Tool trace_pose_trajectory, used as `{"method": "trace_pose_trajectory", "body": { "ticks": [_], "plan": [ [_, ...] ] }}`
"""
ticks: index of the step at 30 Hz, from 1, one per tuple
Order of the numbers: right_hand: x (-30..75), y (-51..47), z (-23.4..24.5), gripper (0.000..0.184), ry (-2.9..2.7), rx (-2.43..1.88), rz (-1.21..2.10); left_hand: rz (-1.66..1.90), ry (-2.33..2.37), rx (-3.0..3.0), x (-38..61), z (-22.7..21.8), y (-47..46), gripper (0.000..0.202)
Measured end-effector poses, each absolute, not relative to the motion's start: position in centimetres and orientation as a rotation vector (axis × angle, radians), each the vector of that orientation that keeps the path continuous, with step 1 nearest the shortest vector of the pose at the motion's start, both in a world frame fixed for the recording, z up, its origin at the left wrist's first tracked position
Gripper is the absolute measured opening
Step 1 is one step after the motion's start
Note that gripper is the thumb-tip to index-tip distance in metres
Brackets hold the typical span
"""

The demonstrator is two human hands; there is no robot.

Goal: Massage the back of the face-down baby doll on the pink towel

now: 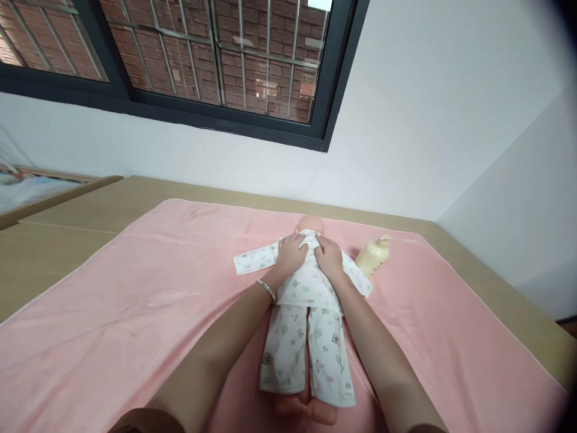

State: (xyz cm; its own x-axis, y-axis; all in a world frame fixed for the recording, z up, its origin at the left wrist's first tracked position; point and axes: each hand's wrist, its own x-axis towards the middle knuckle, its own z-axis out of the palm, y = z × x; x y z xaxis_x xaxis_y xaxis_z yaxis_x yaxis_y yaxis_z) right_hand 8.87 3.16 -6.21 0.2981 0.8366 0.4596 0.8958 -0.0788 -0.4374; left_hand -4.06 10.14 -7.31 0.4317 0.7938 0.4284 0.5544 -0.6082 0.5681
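A baby doll (311, 279) in a white printed top and trousers lies stretched out, its head (311, 224) away from me and its feet near me. Flat on one side of the doll's upper body rests my left hand (292, 252), fingers and thumb apart, with a silver bangle (267, 291) on the wrist. My right hand (329, 255) lies the same way on the other side, thumb pointing inward. Neither hand is gripping anything. Both sleeves of the top spread outward. Just right of the doll a pale yellow pump bottle (373, 255) lies tilted on the pink blanket (180, 288).
Under the blanket is a wooden surface (76, 240) whose far edge meets a white wall (396, 120). A dark-framed window (216, 111) with metal bars is above. At the far left, a wooden ledge (63, 195) borders something pale.
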Motion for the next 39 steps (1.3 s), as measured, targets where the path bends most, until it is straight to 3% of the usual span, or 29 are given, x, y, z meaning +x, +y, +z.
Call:
{"method": "trace_pose_trajectory", "body": {
  "ticks": [6, 12, 21, 29, 39],
  "plan": [
    [9.1, 3.3, -6.9, 0.044, -1.528, -1.825, -0.13, 1.004, 1.008, 2.389, -4.2, -7.4, 10.3, 0.038],
    [8.5, 2.9, -6.8, 0.037, -1.387, -1.823, -0.183, 1.114, 1.145, 2.356, -4.0, -7.6, 10.0, 0.028],
    [9.2, 3.4, -6.7, 0.044, -1.547, -1.895, -0.115, 0.898, 1.123, 2.575, -4.1, -6.9, 9.9, 0.038],
    [8.1, 2.5, -6.5, 0.03, -1.34, -1.864, -0.218, 1.038, 1.288, 2.494, -4.3, -6.5, 8.9, 0.015],
    [9.0, 3.3, -6.6, 0.041, -1.51, -1.914, -0.132, 0.978, 1.199, 2.424, -4.1, -6.8, 9.8, 0.025]
  ]
}}
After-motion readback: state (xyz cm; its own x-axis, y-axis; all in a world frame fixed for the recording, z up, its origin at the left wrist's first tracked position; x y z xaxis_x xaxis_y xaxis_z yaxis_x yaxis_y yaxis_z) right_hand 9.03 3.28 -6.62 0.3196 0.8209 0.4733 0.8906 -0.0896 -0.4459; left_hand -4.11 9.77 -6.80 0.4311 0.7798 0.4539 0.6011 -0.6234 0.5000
